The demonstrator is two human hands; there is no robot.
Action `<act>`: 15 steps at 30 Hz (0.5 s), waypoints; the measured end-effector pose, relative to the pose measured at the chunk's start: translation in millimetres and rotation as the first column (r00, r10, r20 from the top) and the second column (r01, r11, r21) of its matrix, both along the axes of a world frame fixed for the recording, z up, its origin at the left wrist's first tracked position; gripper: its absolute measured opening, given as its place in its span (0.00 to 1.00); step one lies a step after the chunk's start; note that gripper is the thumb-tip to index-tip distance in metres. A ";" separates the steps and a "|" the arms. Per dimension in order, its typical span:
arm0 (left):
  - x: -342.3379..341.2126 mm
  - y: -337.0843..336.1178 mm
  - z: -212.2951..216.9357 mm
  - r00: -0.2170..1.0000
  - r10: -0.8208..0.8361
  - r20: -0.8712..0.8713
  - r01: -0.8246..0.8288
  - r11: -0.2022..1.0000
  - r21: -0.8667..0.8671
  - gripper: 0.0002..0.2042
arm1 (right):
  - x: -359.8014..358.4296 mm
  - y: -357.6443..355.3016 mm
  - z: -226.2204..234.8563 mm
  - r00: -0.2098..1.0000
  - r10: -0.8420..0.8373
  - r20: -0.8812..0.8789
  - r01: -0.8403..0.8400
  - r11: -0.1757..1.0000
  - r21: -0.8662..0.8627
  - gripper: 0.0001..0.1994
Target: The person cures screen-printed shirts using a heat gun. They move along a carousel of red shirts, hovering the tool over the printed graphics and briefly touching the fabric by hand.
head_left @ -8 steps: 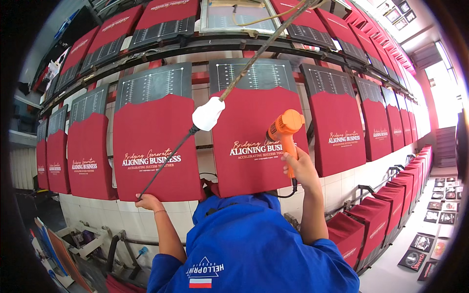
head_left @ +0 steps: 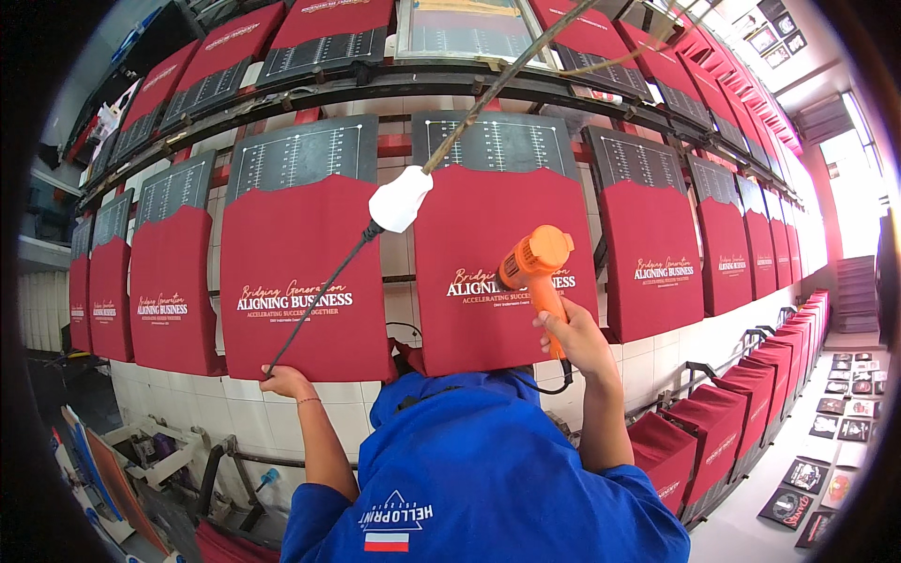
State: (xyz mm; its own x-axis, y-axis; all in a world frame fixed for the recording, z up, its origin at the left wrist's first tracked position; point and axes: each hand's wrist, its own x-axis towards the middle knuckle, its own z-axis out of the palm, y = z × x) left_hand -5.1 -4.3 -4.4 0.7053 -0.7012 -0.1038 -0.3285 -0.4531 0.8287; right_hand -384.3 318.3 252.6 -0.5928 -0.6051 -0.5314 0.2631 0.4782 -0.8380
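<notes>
My right hand (head_left: 579, 340) is wrapped round the handle of an orange heat gun (head_left: 544, 255). Its dark nozzle points left and down over the white and gold print on a dark red shirt (head_left: 497, 220), partly covering that print. At the near edge of the neighbouring red shirt (head_left: 300, 230) on the left, my left hand (head_left: 289, 383) has its fingers closed on a black power cable (head_left: 324, 302). That cable runs up to a white socket connector (head_left: 399, 200), which hangs from a brownish cord above the boards.
Black printing boards (head_left: 305, 150) with white measuring marks carry red shirts in rows. A metal rail (head_left: 319, 94) runs behind the near row. A framed screen (head_left: 469, 30) rests at the far side. More shirt-covered boards (head_left: 718, 418) line the right. Panels (head_left: 99, 469) lean at the lower left.
The heat gun has shifted left and slightly down, its nozzle farther left across the print. My left hand keeps its hold on the cable, nearly still.
</notes>
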 end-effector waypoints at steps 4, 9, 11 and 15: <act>5.2 1.5 2.3 1.000 0.002 0.001 -0.002 1.000 -0.018 0.27 | 8.6 -7.0 9.3 1.000 -0.003 -0.011 0.004 0.999 0.041 0.13; 6.0 1.5 3.2 1.000 0.005 -0.012 -0.006 0.999 -0.046 0.26 | 7.4 -8.4 3.0 1.000 -0.031 -0.005 0.031 0.999 0.010 0.12; 11.8 0.0 -0.8 1.000 -0.001 0.013 0.001 1.000 -0.010 0.26 | 7.0 -10.2 3.0 1.000 0.008 -0.022 -0.007 0.999 0.035 0.12; 7.0 0.9 3.2 0.999 -0.007 -0.037 0.006 1.000 -0.016 0.26 | 2.8 -11.4 3.5 0.999 -0.007 0.050 0.006 1.000 0.015 0.13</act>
